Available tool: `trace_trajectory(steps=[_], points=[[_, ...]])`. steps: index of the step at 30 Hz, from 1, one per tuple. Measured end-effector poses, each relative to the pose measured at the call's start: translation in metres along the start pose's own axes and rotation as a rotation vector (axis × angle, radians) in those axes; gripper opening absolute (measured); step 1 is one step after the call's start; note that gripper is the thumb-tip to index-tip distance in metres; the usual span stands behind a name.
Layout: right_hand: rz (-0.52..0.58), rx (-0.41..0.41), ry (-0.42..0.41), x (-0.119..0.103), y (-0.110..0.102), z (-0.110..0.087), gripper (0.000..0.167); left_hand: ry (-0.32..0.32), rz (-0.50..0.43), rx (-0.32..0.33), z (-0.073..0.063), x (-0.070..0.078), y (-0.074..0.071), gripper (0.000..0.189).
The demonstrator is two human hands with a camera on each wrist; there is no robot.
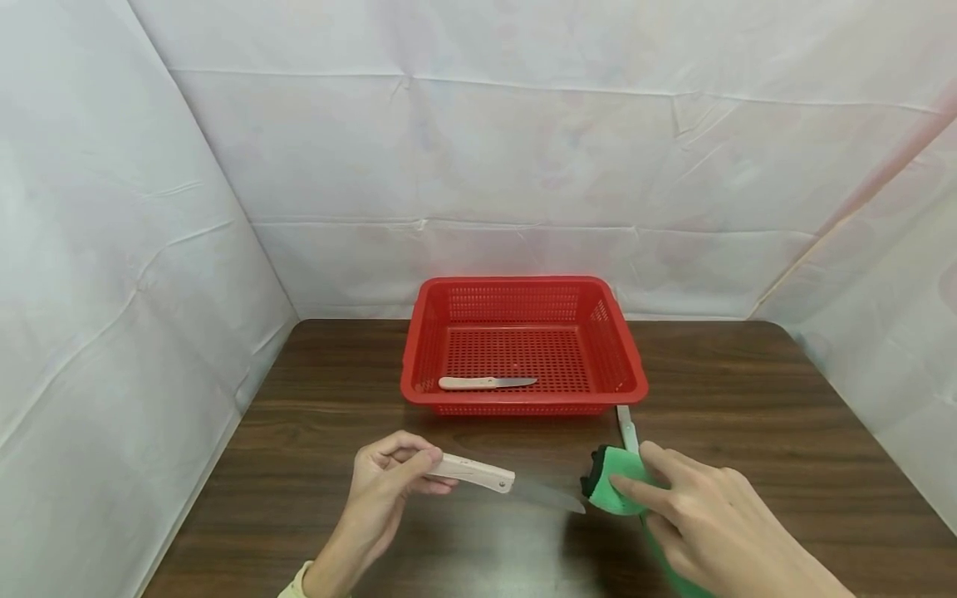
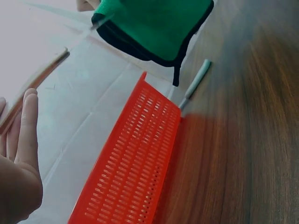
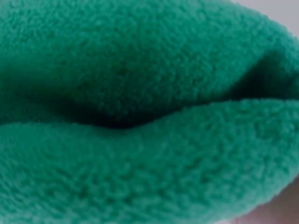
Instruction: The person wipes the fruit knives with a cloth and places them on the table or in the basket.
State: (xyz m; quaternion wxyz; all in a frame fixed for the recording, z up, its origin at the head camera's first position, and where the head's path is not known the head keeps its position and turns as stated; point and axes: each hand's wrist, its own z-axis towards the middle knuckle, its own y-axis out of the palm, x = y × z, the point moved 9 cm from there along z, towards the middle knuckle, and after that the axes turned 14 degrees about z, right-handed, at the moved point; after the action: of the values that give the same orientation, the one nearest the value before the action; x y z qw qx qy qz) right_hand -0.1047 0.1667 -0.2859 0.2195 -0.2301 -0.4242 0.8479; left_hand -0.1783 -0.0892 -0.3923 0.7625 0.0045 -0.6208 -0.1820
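Observation:
My left hand (image 1: pixel 385 490) holds a knife (image 1: pixel 474 473) by its pale handle, fingers and thumb around the end, with the blade pointing right and slightly down. The blade tip lies close to a green cloth (image 1: pixel 615 482) with black edging; the head view shows a small gap between them. That cloth is gripped by my right hand (image 1: pixel 691 502), index finger laid along it. In the right wrist view the folded fuzzy cloth (image 3: pixel 140 168) fills nearly everything and hides the fingers. The left wrist view shows the knife handle (image 2: pixel 44 70) edge-on.
A red plastic basket (image 1: pixel 523 409) stands at the table's back, with a small pale-handled knife (image 1: pixel 486 383) inside. Another knife with a pale green handle (image 1: pixel 628 432) lies by its right front corner, just beyond the cloth. White sheeting (image 1: pixel 523 166) hangs behind the dark wooden table (image 1: pixel 314 399).

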Motion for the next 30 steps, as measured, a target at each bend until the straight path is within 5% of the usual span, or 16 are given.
trace_trajectory(steps=[11,21,30], points=[[0.035,0.037,-0.015,0.002,0.000,-0.003,0.051,-0.016,0.000,0.033,0.000,-0.002,-0.005,0.017],[0.035,0.043,-0.014,0.006,0.001,-0.006,0.050,-0.058,0.083,-0.070,0.000,-0.004,0.001,0.017],[0.005,0.030,0.041,0.012,-0.003,-0.006,0.052,-0.061,-0.001,-0.114,-0.003,-0.006,0.003,0.029]])
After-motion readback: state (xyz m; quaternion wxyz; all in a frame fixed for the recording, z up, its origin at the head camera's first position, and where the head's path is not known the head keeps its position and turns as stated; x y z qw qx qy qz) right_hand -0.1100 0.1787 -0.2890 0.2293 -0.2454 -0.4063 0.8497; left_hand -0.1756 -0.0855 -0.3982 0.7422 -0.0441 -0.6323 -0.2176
